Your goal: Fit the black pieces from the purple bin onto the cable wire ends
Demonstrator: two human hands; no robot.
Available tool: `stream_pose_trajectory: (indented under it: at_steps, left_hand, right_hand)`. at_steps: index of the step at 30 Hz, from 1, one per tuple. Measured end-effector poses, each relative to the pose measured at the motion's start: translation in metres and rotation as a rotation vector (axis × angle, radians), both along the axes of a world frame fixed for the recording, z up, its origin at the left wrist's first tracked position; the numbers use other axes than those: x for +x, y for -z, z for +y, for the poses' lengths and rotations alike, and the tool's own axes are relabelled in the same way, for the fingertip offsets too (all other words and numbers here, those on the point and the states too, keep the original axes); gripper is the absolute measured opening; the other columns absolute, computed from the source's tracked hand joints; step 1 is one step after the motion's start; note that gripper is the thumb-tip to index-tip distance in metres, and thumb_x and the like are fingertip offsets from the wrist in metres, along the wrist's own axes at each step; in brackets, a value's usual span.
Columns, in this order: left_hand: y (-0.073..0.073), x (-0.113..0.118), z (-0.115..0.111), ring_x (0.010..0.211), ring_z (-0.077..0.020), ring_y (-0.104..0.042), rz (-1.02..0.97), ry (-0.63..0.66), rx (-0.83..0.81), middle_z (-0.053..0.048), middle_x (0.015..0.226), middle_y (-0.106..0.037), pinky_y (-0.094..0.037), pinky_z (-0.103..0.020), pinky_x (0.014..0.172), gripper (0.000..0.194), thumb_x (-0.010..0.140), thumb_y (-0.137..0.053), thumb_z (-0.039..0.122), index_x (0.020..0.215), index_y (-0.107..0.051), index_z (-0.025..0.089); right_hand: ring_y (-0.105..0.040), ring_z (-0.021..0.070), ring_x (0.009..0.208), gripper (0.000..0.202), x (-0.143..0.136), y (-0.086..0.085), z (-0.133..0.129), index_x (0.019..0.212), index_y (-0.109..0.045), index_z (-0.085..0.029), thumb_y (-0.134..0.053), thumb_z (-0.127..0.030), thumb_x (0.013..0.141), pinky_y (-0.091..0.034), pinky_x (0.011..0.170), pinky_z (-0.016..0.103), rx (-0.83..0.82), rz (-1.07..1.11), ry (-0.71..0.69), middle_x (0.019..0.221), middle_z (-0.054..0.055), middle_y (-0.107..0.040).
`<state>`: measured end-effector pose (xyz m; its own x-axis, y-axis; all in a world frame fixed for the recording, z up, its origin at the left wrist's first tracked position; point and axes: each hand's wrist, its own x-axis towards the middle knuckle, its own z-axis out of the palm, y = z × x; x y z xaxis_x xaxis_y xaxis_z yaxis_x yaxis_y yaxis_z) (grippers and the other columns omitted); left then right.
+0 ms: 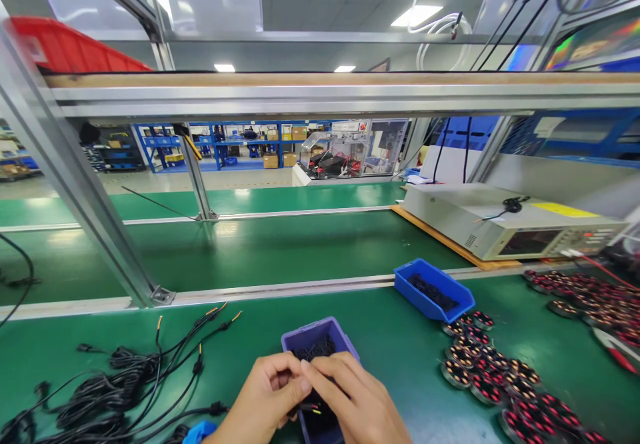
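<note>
My left hand [274, 391] and my right hand [347, 391] meet fingertip to fingertip over the near part of a purple bin [345, 345]. Small black pieces [315, 349] fill the bin. From under my left fingers pokes the end of a dark cable [311, 407] with thin coloured wire tips, held in that hand. My right thumb and fingers are closed in a pinch against the left fingertips, and whatever sits between them is hidden. Beside my left wrist is a bright blue object [200, 432], partly cut off by the frame.
Black cables [105, 391] with stripped ends lie heaped on the left. A blue bin [434, 291] holds black pieces. Copper-wound coils [493, 371] spread across the right, near red-handled pliers [617, 354]. A grey instrument [505, 221] stands behind; a metal frame post [95, 164] rises left.
</note>
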<state>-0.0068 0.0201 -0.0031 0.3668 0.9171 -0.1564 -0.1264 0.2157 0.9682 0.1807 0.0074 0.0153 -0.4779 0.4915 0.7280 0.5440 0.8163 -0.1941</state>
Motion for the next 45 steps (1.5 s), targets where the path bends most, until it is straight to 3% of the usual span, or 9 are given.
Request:
stream_pose_trajectory:
  at_steps: [3, 5, 7, 11, 16, 20, 24, 30, 45]
  left_hand:
    - [-0.002, 0.0, 0.001, 0.041, -0.0048, -0.035, 0.019, -0.016, -0.025, 0.006, 0.051, -0.047, -0.017, -0.018, 0.039, 0.052, 0.066, -0.077, 0.065, 0.068, -0.058, 0.016]
    - [-0.006, 0.001, 0.002, 0.041, -0.0044, -0.033, 0.017, -0.024, -0.036, 0.007, 0.05, -0.047, -0.016, -0.018, 0.039, 0.054, 0.062, -0.078, 0.067, 0.066, -0.057, 0.017]
    - [-0.011, 0.002, 0.001, 0.041, -0.0035, -0.027, 0.003, -0.027, -0.034, 0.009, 0.048, -0.042, -0.018, -0.018, 0.04, 0.056, 0.06, -0.079, 0.067, 0.064, -0.056, 0.017]
    - [-0.016, 0.004, -0.001, 0.042, -0.003, -0.02, 0.007, -0.014, -0.01, 0.011, 0.046, -0.035, -0.02, -0.018, 0.041, 0.055, 0.061, -0.079, 0.066, 0.061, -0.055, 0.017]
    - [-0.008, 0.005, 0.0, 0.043, -0.0041, -0.021, -0.005, 0.007, 0.006, 0.01, 0.047, -0.036, -0.02, -0.019, 0.042, 0.052, 0.061, -0.08, 0.064, 0.061, -0.057, 0.017]
    - [-0.001, 0.006, 0.002, 0.044, -0.0044, -0.021, -0.054, -0.003, -0.001, 0.011, 0.046, -0.033, -0.025, -0.019, 0.045, 0.05, 0.059, -0.083, 0.06, 0.059, -0.058, 0.017]
    - [0.0, 0.006, 0.001, 0.044, -0.0046, -0.022, -0.067, -0.004, -0.004, 0.011, 0.047, -0.034, -0.026, -0.019, 0.047, 0.048, 0.059, -0.084, 0.057, 0.06, -0.059, 0.017]
    - [-0.004, 0.005, 0.0, 0.044, -0.0048, -0.02, -0.045, 0.015, -0.014, 0.011, 0.046, -0.032, -0.021, -0.019, 0.044, 0.047, 0.06, -0.083, 0.057, 0.059, -0.058, 0.017]
    - [0.008, 0.003, 0.001, 0.046, -0.0059, -0.028, -0.027, 0.023, 0.042, 0.008, 0.049, -0.04, -0.022, -0.02, 0.045, 0.047, 0.061, -0.083, 0.057, 0.059, -0.06, 0.015]
  right_hand:
    - [-0.064, 0.0203, 0.094, 0.041, -0.004, 0.01, 0.003, 0.131, -0.055, -0.017, -0.038, -0.005, 0.096, -0.057, 0.076, 0.03, -0.103, -0.018, 0.126, 0.106, 0.01, -0.07]
    - [-0.062, 0.0216, 0.087, 0.027, -0.011, 0.023, 0.007, 0.109, -0.067, -0.02, -0.052, -0.006, 0.091, -0.055, 0.072, 0.033, -0.149, -0.105, 0.257, 0.097, 0.007, -0.069]
    - [-0.058, 0.0205, 0.073, 0.013, -0.02, 0.036, 0.011, 0.078, -0.068, -0.021, -0.069, -0.01, 0.082, -0.05, 0.066, 0.033, -0.156, -0.194, 0.313, 0.076, 0.003, -0.065]
    - [-0.051, 0.0175, 0.06, 0.03, -0.027, 0.048, 0.015, 0.056, -0.058, -0.021, -0.076, -0.006, 0.074, -0.044, 0.058, 0.03, -0.149, -0.231, 0.323, 0.056, -0.001, -0.054]
    - [-0.059, 0.0166, 0.065, 0.024, -0.011, 0.026, 0.01, 0.073, -0.07, -0.023, -0.065, -0.002, 0.083, -0.046, 0.056, 0.026, -0.172, -0.194, 0.298, 0.071, 0.0, -0.064]
    - [-0.064, 0.0166, 0.074, 0.029, -0.003, 0.01, 0.006, 0.094, -0.073, -0.023, -0.052, -0.003, 0.091, -0.053, 0.063, 0.024, -0.247, 0.026, 0.131, 0.081, 0.003, -0.068]
    - [-0.065, 0.0173, 0.076, 0.025, -0.003, 0.006, 0.004, 0.101, -0.071, -0.022, -0.052, -0.008, 0.094, -0.055, 0.063, 0.026, -0.245, 0.184, 0.1, 0.082, 0.004, -0.068]
    - [-0.061, 0.0169, 0.077, 0.036, 0.002, -0.001, 0.003, 0.114, -0.065, -0.022, -0.045, -0.001, 0.093, -0.056, 0.065, 0.026, -0.109, 0.113, 0.057, 0.084, 0.005, -0.064]
    - [-0.058, 0.0174, 0.072, 0.031, 0.001, -0.011, 0.001, 0.101, -0.066, -0.016, -0.037, -0.007, 0.099, -0.054, 0.061, 0.026, 0.047, -0.029, 0.106, 0.079, 0.008, -0.062]
